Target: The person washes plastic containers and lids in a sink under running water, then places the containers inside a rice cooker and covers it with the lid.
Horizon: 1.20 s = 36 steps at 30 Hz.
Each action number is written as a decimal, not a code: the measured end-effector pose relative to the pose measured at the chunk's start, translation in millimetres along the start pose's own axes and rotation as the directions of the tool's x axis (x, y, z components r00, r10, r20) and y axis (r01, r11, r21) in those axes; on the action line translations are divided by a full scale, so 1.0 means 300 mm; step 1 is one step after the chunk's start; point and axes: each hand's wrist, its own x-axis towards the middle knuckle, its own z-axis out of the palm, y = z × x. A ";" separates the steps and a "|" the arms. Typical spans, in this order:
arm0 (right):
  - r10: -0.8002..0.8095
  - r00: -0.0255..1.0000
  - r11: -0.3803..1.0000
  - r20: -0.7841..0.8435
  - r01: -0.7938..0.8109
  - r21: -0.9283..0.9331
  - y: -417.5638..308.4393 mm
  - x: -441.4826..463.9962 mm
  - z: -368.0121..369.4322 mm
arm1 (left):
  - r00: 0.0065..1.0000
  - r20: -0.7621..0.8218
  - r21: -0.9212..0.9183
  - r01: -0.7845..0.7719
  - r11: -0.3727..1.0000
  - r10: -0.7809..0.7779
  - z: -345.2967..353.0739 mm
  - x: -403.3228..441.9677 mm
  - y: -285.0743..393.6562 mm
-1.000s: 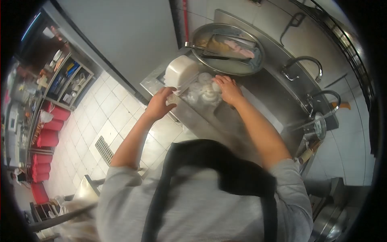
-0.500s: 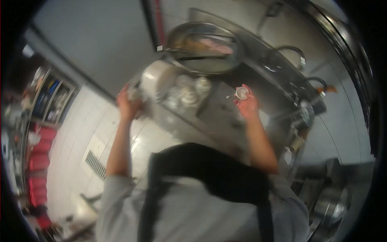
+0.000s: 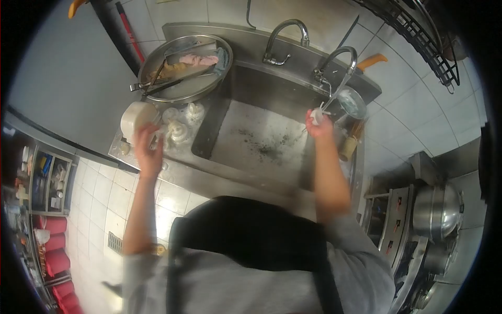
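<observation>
At the left counter, my left hand (image 3: 148,149) is beside a stack of white dishes (image 3: 137,118), its thumb and fingers apart; I see nothing held in it. Just to its right, small white lidded pieces (image 3: 179,132) stand in a wet group on the counter. Over the right side of the sink (image 3: 256,141), my right hand (image 3: 320,129) is closed on a small white cup (image 3: 317,115). Water from the right faucet (image 3: 342,51) runs down at the cup. Suds and dark bits cover the sink floor.
A large round metal basin (image 3: 191,91) with cloths and utensils in cloudy water stands at the back left. A second faucet (image 3: 285,29) rises behind the sink. At the right are a metal pot (image 3: 351,104) and a container of sticks (image 3: 348,147). An orange-handled tool (image 3: 372,62) lies behind.
The view has turned and sharpened. My right hand has brought the white cup to the running faucet. My left hand is now close against the front of the dish stack.
</observation>
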 end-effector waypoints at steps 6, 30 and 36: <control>-0.194 0.974 0.911 -0.114 0.136 -0.388 0.082 -0.117 0.105 | 0.927 0.375 -0.443 0.154 0.883 0.027 0.391 0.049 0.331; -0.168 0.983 0.817 0.075 0.182 -0.546 -0.058 0.015 0.146 | 0.805 0.580 -0.322 0.363 0.874 -0.121 1.234 0.156 0.861; -0.050 0.999 0.557 0.014 0.039 -0.830 -0.138 0.113 0.084 | 0.374 0.922 -0.300 0.852 0.428 -0.097 1.183 0.142 0.814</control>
